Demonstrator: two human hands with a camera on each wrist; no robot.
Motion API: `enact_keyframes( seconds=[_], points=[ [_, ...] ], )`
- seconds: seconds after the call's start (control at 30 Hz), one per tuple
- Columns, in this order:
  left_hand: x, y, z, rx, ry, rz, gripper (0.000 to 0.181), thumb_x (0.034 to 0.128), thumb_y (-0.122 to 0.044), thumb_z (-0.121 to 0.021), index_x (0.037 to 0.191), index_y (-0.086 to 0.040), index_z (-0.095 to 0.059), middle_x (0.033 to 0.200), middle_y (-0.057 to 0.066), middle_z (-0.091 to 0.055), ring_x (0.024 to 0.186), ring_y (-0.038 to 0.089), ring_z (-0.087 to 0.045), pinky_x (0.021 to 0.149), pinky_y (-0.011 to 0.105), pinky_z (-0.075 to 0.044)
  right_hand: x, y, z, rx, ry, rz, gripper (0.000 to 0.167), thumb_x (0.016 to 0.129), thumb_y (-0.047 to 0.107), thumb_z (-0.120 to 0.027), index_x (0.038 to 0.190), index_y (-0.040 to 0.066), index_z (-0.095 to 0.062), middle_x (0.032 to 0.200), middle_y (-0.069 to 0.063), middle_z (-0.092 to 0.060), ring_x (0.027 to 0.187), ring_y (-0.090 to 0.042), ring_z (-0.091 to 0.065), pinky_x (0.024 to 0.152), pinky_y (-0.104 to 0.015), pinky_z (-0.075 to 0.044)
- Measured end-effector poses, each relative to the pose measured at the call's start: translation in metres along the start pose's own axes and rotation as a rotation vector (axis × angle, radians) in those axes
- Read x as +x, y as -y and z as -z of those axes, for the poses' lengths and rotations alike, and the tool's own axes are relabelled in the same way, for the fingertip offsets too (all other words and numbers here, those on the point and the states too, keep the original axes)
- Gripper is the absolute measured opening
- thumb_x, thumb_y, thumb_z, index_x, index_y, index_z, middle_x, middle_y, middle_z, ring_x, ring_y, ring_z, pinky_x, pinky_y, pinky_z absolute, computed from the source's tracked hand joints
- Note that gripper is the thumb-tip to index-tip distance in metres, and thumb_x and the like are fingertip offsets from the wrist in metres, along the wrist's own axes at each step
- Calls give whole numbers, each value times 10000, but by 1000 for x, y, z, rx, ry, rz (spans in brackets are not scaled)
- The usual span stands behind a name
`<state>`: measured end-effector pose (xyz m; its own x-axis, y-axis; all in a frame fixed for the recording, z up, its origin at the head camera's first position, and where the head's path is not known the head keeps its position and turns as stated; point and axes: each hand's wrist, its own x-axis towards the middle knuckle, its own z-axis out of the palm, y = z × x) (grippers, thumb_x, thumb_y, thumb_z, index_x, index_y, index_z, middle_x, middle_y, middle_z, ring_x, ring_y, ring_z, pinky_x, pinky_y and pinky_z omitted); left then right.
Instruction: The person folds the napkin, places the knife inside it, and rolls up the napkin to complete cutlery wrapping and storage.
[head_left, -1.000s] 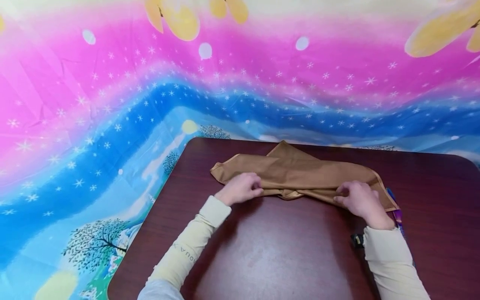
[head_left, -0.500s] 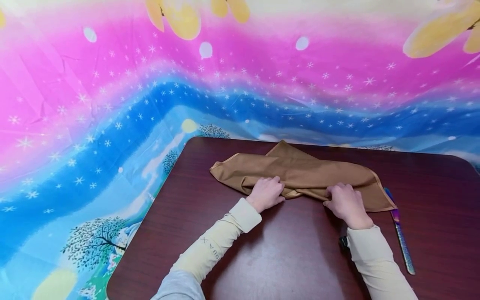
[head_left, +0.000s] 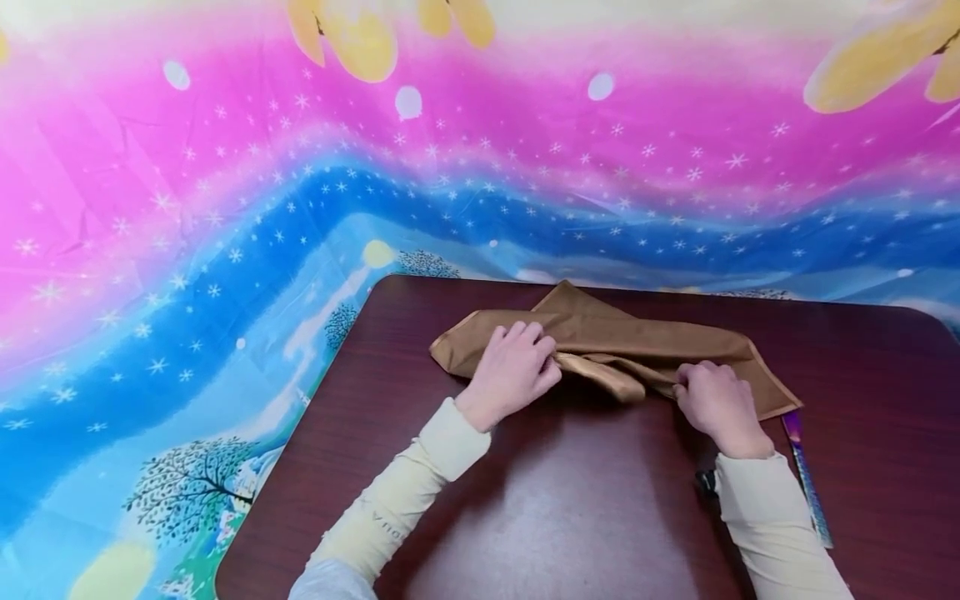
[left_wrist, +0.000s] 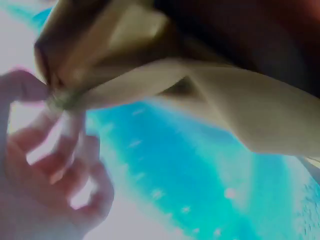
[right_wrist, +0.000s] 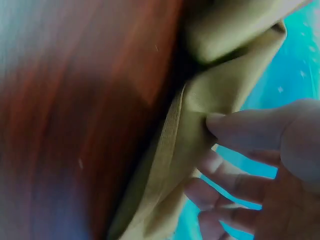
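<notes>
A brown cloth (head_left: 645,335) with stitched edges lies folded over across the far part of the table, one corner pointing back. My left hand (head_left: 512,371) pinches its near edge left of the middle and holds it raised; a loose fold hangs to the right of the fingers. The left wrist view shows thumb and fingertips together on a gathered bit of cloth (left_wrist: 260,107). Farther right, my right hand (head_left: 716,408) holds the same near edge. Up close in the right wrist view, the thumb presses the cloth (right_wrist: 205,95) from one side, with fingers behind it.
A slim, rainbow-coloured utensil (head_left: 810,492) with a textured handle lies to the right, its far end hidden under the cloth's corner. The dark red-brown table (head_left: 570,508) has rounded corners. Behind it hangs a pink and blue printed backdrop (head_left: 465,167).
My left hand slid right along the near edge, then lifted part of it up and back to the left. The right hand shifted left, then back right.
</notes>
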<state>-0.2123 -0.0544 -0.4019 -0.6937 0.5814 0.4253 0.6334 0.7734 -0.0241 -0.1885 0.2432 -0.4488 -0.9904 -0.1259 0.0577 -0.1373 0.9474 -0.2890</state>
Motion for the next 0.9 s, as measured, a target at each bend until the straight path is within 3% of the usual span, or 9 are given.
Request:
enact_keyframes(
  seconds=[0.07,0.17,0.27,0.33,0.4,0.5,0.6,0.73,0.9],
  points=[
    [-3,0,20,-141,39,-55,78,822,-241,-591,758,-220,-630,782,-81,-548,718,93,-515,662,276,-377,-1,-6,6,12,27,-5,101,873,118,-584,865,53,-660,844,-182,-631,775,-426,-583,561,-529,-423],
    [-6,0,37,-359,210,-169,91,847,-242,-593,800,-246,-671,797,-132,-566,715,12,-510,690,189,-396,-1,-12,11,29,82,-13,89,869,125,-579,818,80,-636,806,-150,-615,723,-360,-584,537,-479,-408],
    [-9,0,37,-499,404,-273,117,906,-267,-588,878,-233,-697,851,-142,-598,756,-7,-535,723,121,-412,-2,-14,13,28,129,-19,93,856,146,-605,769,114,-615,776,-120,-598,696,-305,-567,535,-458,-396],
    [-12,3,31,-542,486,-276,142,936,-277,-583,921,-211,-707,874,-122,-610,777,7,-551,732,112,-421,-2,-13,13,24,144,-20,98,840,162,-638,751,131,-611,776,-106,-600,700,-295,-568,538,-456,-400],
    [-15,9,21,-494,498,-234,151,948,-287,-586,945,-199,-709,895,-93,-620,797,30,-560,744,139,-436,-3,-12,12,25,138,-11,99,825,169,-671,749,134,-618,789,-106,-609,714,-302,-577,549,-467,-410],
    [-20,21,5,-298,481,-99,205,926,-328,-619,1032,-172,-701,966,-30,-610,879,103,-572,786,243,-476,-3,-10,11,40,124,9,85,810,170,-705,778,123,-642,827,-108,-627,752,-320,-587,583,-487,-429],
    [-28,34,-11,-125,529,29,362,861,-382,-693,1153,-169,-671,1074,28,-585,998,201,-561,837,367,-485,-5,-10,15,54,114,25,85,801,161,-719,782,125,-645,829,-99,-634,764,-320,-578,601,-499,-429],
    [-41,47,-26,-64,624,142,509,774,-393,-778,1225,-193,-651,1167,60,-580,1080,277,-558,869,432,-484,-11,-11,27,49,50,32,45,804,141,-712,799,125,-670,850,-120,-662,788,-356,-589,594,-508,-435],
    [-52,55,-35,-18,624,207,488,739,-378,-810,1180,-219,-675,1183,54,-590,1040,293,-593,828,442,-505,-21,-10,48,39,-87,2,117,839,127,-641,908,55,-701,989,-253,-636,912,-515,-529,621,-600,-414]
  ],
)
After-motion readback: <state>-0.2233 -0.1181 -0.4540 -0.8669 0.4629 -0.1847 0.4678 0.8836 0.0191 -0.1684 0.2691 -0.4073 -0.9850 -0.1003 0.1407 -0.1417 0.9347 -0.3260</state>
